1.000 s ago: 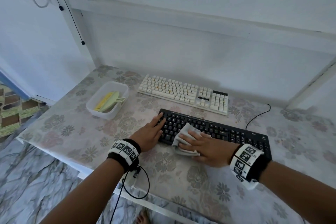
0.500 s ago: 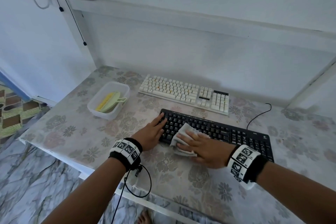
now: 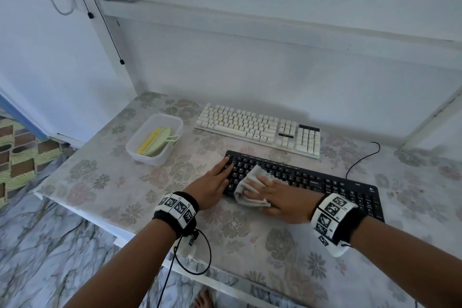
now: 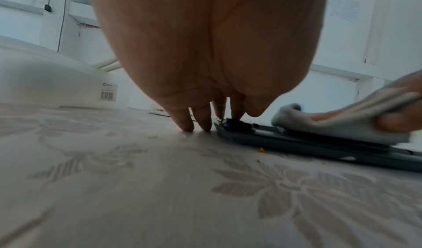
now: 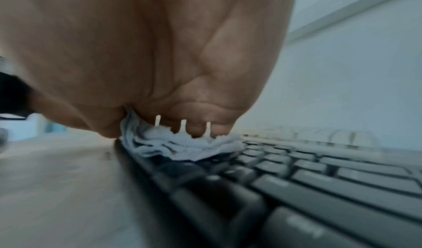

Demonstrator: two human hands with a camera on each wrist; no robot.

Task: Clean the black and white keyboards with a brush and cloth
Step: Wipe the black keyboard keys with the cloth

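The black keyboard (image 3: 312, 180) lies across the near middle of the table, and the white keyboard (image 3: 257, 127) sits behind it. My right hand (image 3: 277, 195) lies flat with straight fingers on a crumpled white cloth (image 3: 250, 182), pressing it onto the black keyboard's left keys. In the right wrist view the cloth (image 5: 182, 147) bunches under the fingers on the black keyboard (image 5: 319, 176). My left hand (image 3: 215, 182) rests flat with straight fingers on the keyboard's left end; its fingertips (image 4: 200, 123) touch the table and the keyboard (image 4: 297, 140) edge. A green and yellow brush (image 3: 156, 142) lies in a tub.
The clear plastic tub (image 3: 140, 150) stands left of the keyboards on the floral tablecloth (image 3: 250, 232). A black cable (image 3: 362, 157) curls from the black keyboard toward the back right. The wall runs close behind. The table's front-left edge (image 3: 105, 217) drops to a marbled floor.
My right hand has slid the cloth a little over the left keys of the black keyboard. The left hand has stayed at the keyboard's left end.
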